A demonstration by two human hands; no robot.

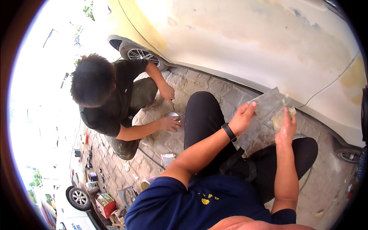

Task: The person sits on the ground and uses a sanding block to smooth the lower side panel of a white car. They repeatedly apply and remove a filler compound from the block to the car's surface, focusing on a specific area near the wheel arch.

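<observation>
Clear sheet: a transparent plastic sheet (268, 105) held up in front of the pale car panel (249, 38), above the person's black-trousered knees.
Load on sheet: a yellowish-tan lump of paste (279, 119) sits on the sheet's right part; its exact kind cannot be told.
Left hand (241, 118): closed on the sheet's left edge, thumb on top, fingers curled beneath; a black wristband (229, 132) circles the wrist.
Right hand (286, 128): fingers extended upward, resting against the paste and the sheet's lower right; whether it grips cannot be told.
Forearms: both rise from the lower edge, out of dark blue sleeves, and converge on the sheet.
Metal tin (173, 117): a small round silver can on the paved ground (172, 142), steadied by 1 hand of a crouching co-worker (111, 99) in black; contents hidden.
Co-worker's other hand: holds a thin tool just above the tin.
Red box (105, 203): lies at lower left beside a second car's wheel (79, 197), among scattered small containers.
</observation>
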